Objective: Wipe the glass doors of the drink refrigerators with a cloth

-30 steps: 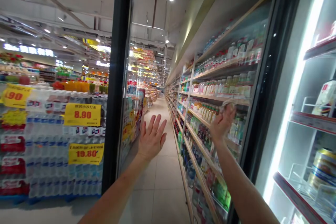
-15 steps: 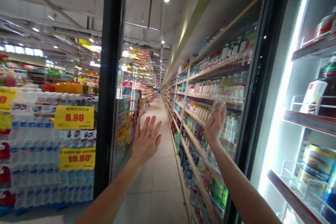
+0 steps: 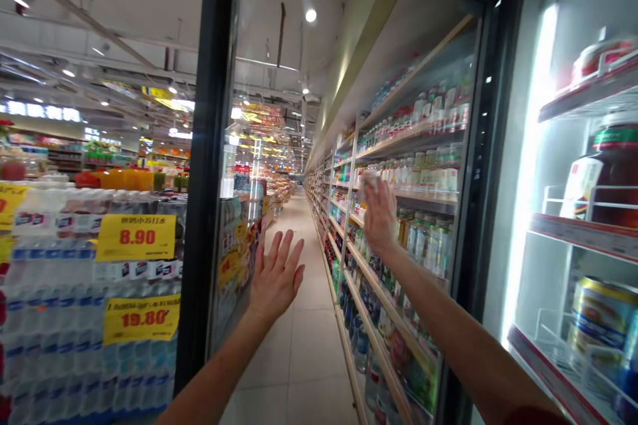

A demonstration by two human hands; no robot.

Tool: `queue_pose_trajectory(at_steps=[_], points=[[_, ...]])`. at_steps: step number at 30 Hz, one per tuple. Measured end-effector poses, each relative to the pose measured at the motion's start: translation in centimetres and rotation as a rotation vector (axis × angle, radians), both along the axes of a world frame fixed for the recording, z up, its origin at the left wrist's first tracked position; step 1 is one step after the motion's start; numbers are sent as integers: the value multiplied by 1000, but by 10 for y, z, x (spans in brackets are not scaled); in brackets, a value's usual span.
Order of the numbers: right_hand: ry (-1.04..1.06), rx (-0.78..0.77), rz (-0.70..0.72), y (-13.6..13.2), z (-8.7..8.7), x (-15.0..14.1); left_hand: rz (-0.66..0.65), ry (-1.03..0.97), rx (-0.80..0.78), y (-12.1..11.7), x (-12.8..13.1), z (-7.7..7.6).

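A glass door with a black frame (image 3: pixel 212 146) stands open in front of me, and the aisle shows through its pane. My left hand (image 3: pixel 276 277) lies flat against the glass, fingers spread, holding nothing. Higher and further right, my right hand (image 3: pixel 383 222) presses a crumpled pale cloth (image 3: pixel 369 183) to the pane. Motion blurs this hand a little, and its fingers cover part of the cloth.
At the right is a lit cooler with wire-fronted shelves (image 3: pixel 588 229), holding a dark bottle (image 3: pixel 618 172) and a gold can (image 3: pixel 601 315). Long drink shelves (image 3: pixel 423 126) line the aisle beyond the glass. Stacked water bottles (image 3: pixel 54 325) with yellow price signs (image 3: pixel 137 237) stand left.
My right hand has slid left across the glass with the cloth. My left hand stays almost in place on the pane. The view has shifted slightly.
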State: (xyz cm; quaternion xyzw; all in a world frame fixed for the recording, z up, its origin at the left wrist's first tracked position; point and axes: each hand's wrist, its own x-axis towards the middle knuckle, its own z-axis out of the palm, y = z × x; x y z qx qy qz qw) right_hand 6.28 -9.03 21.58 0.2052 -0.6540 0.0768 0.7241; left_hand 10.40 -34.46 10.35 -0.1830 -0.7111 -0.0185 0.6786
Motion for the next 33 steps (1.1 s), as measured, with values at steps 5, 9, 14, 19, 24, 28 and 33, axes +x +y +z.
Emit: queue_pose_trajectory(at_steps=[5,9,14,19,24,28,33], points=[[59,-298,-22,25,24,-4,5,10,-7,-1,1,1],[56,-410,25,5,42,-4,14,6,-10,-1,1,2],[-21,308,31,-67,23,7,28,-7,-15,-1,2,0],[28,-308,20,-39,81,3,2,-83,-102,-27,18,16],[-45,44,57,-86,69,16,-56,84,98,-69,29,63],[-21,514,97,-119,38,27,-141,111,27,-76,25,76],[25,55,132,-119,103,22,-222,103,28,-74,26,67]])
